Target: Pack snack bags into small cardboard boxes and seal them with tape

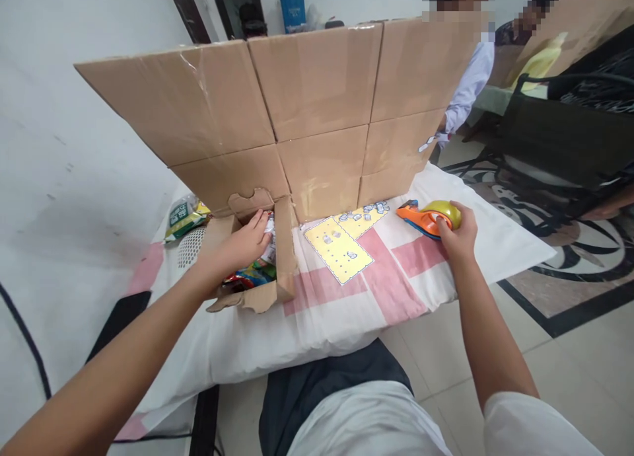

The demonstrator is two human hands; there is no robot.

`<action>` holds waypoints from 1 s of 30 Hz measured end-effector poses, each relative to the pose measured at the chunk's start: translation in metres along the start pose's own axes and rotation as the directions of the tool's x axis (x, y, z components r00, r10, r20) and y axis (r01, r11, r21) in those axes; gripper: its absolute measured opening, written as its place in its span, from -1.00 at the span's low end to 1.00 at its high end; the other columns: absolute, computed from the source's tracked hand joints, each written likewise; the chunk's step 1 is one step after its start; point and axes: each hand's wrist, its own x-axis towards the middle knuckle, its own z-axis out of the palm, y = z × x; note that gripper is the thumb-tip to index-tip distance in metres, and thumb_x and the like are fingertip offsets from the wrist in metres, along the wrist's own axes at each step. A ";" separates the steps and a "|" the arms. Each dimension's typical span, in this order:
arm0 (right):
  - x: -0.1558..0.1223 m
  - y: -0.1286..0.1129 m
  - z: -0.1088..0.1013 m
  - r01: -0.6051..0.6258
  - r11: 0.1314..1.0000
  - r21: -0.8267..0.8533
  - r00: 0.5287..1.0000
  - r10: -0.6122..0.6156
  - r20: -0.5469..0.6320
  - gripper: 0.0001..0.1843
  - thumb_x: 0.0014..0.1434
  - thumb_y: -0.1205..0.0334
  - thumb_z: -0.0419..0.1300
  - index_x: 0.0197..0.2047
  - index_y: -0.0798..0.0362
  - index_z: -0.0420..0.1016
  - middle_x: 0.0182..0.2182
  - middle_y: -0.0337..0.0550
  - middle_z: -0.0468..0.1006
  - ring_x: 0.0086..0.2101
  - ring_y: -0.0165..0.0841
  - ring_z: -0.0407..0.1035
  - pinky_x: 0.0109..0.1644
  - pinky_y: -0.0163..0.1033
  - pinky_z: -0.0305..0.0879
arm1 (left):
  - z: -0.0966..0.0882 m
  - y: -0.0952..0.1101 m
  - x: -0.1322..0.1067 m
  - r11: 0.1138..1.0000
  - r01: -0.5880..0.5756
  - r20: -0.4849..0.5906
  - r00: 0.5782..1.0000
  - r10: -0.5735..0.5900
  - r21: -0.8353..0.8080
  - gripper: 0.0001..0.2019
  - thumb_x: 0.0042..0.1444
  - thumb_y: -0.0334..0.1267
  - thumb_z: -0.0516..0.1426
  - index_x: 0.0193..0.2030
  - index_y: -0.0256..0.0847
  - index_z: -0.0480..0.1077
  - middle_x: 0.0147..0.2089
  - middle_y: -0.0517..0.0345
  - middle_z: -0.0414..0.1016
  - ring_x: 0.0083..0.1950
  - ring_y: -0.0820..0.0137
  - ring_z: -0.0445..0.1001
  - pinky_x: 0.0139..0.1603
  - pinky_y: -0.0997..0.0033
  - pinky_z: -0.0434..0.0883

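Observation:
An open cardboard box stands at the left of the table, with colourful snack packets inside. My left hand reaches into it, fingers stretched out and lying on the packets; it grips nothing that I can see. At the right, my right hand is closed round an orange tape dispenser carrying a yellowish roll of tape. Its cutting end points left, just above the cloth. Between the hands lie yellow printed sheets with scalloped edges and small cartoon figures.
A tall cardboard panel stands along the table's back. A green snack bag lies left of the box, on the white and pink cloth. Behind the panel stands a person in a light sleeve; a dark chair is at right.

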 end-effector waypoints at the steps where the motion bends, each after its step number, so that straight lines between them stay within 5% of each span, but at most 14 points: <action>1: 0.000 0.001 0.000 0.001 1.000 -0.004 1.000 -0.001 0.001 -0.45 0.07 0.09 0.28 0.15 0.01 0.52 0.01 0.04 0.57 0.00 -0.01 0.47 0.14 0.18 0.41 | 0.005 -0.001 -0.003 1.000 0.005 0.021 1.000 -0.005 -0.005 -0.32 0.37 -0.12 -0.17 0.53 -0.47 0.05 0.58 -0.28 0.01 0.61 0.07 -0.02 0.55 0.03 0.12; 8: 0.000 0.004 0.002 0.010 0.999 -0.034 1.000 -0.010 0.002 -0.45 0.10 0.06 0.26 0.16 0.02 0.51 0.02 0.08 0.56 0.00 0.00 0.46 0.14 0.17 0.40 | 0.012 0.010 -0.013 0.998 0.061 0.027 0.998 -0.062 0.025 -0.27 0.41 -0.08 -0.27 0.56 -0.58 -0.12 0.63 -0.33 -0.22 0.64 0.05 -0.13 0.56 -0.01 0.07; 13: 0.000 -0.004 0.001 0.012 0.994 -0.109 1.000 -0.011 0.003 -0.38 0.10 -0.01 0.21 0.18 0.11 0.49 0.01 0.15 0.46 0.00 -0.02 0.42 0.14 0.16 0.39 | -0.018 0.022 -0.024 0.991 0.085 -0.053 0.995 -0.080 0.106 -0.31 0.42 -0.03 -0.21 0.56 -0.43 0.00 0.60 -0.23 -0.03 0.60 -0.02 -0.01 0.55 -0.17 0.00; 17: -0.001 -0.014 -0.004 0.130 0.972 -0.196 0.987 -0.146 -0.072 -0.37 0.11 -0.02 0.20 0.21 0.08 0.47 0.07 0.18 0.37 0.11 0.04 0.33 0.19 0.25 0.28 | -0.042 0.011 -0.086 0.978 0.165 -0.257 0.947 -0.193 -0.125 -0.27 0.43 0.19 -0.18 0.57 -0.24 0.00 0.59 -0.11 0.04 0.58 -0.03 0.04 0.51 -0.20 0.08; 20: -0.002 -0.030 0.001 0.281 0.920 -0.274 0.950 -0.308 -0.059 -0.50 0.14 -0.02 0.20 0.11 0.01 0.51 0.03 0.13 0.44 0.07 0.06 0.33 0.18 0.29 0.20 | -0.035 0.011 -0.143 0.972 -0.093 -0.324 0.946 0.018 -0.218 -0.23 0.33 0.38 -0.16 0.45 -0.07 0.24 0.41 -0.03 0.39 0.41 0.05 0.37 0.46 -0.09 0.19; 22: -0.002 -0.051 0.011 0.389 0.887 -0.249 0.914 -0.405 -0.014 -0.61 0.15 0.03 0.22 0.02 -0.04 0.54 -0.02 0.09 0.51 0.03 0.04 0.36 0.15 0.25 0.19 | -0.022 0.021 -0.167 0.970 -0.201 -0.310 0.939 0.151 -0.137 -0.29 0.27 0.36 0.04 0.41 0.01 0.29 0.27 0.04 0.55 0.25 0.11 0.52 0.46 -0.03 0.19; 26: 0.000 -0.123 0.044 0.512 0.845 0.154 0.836 -0.531 0.137 -0.70 0.22 0.17 0.25 0.02 -0.02 0.53 -0.09 0.05 0.58 -0.06 -0.08 0.45 0.07 0.12 0.35 | -0.010 0.039 -0.183 0.975 -0.219 -0.471 0.863 0.184 -0.020 -0.75 0.29 -0.30 0.21 0.08 0.03 0.51 0.01 0.21 0.69 -0.03 0.29 0.65 0.28 0.13 0.34; 30: 0.002 -0.208 0.081 0.217 0.778 0.589 0.773 -0.505 0.383 -0.76 0.35 0.11 0.19 0.03 -0.04 0.55 -0.07 -0.01 0.62 -0.06 -0.17 0.51 0.04 0.03 0.46 | -0.017 0.030 -0.199 0.945 -0.313 -0.539 0.814 0.215 -0.096 -0.82 0.20 -0.43 0.18 -0.17 -0.04 0.52 -0.21 0.25 0.68 -0.19 0.30 0.63 0.22 0.09 0.38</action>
